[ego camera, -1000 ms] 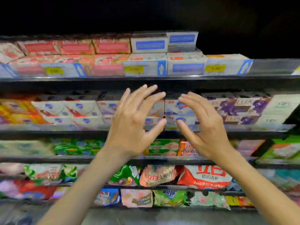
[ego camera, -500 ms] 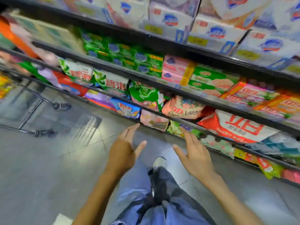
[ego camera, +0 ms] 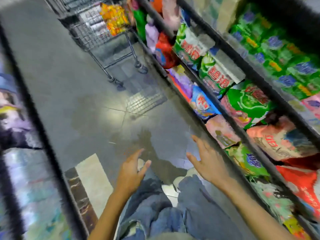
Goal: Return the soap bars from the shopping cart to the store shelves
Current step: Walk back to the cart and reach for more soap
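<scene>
Though motion smears the whole view, a dark-framed rack of blurred goods can be made out down the left edge, and beside it lies the grey tiled floor of the aisle. Up the aisle, at the top middle, stands the wire cart, its wheels on the floor and its side just beside the right-hand shelving. In its basket lies a heap of orange and yellow packets, perhaps the soap bars, though the blur hides any print. Low in the middle the left hand hangs in the air over the floor, back up, fingers loose and spread, thumb apart, holding nothing. Between the two forearms show the person's blue jeans and a pale shoe. The right hand floats beside the left, a little higher, likewise slack and empty, fingers straight and apart, near the front rail of the lowest tier but not touching it. On the right the shelves slant from top middle to bottom right. Their lower tiers are stuffed with green, pink and red bags, and a higher tier holds small green packs.
</scene>
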### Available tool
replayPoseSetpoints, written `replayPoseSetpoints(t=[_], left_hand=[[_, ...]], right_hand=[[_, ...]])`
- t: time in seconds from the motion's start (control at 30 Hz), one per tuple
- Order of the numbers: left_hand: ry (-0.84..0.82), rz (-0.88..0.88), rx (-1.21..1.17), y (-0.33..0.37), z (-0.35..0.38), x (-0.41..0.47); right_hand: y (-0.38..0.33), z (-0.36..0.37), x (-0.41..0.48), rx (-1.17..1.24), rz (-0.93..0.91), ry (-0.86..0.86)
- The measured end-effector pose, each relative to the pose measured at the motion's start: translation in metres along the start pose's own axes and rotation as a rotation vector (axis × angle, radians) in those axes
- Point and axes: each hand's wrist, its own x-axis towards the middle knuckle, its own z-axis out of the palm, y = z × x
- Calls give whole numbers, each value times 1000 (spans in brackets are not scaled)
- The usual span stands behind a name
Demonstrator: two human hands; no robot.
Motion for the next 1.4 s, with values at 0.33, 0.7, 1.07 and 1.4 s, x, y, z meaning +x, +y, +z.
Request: replayPoseSetpoints(t=[0.33, 0.7, 1.07, 1.4], left_hand=[[255, -178, -76, -130, -139, -4], [333, -220, -202, -183, -241, 94], [433, -350, -274, -248, -380, 192], [491, -547, -451, -345, -475, 262]], right_hand=[[-169, 75, 86, 41, -234, -91], [-275, 111, 183, 48, -263, -227], [-466, 132, 355, -55, -473, -362], [-616, 180, 484, -88, -493, -478]])
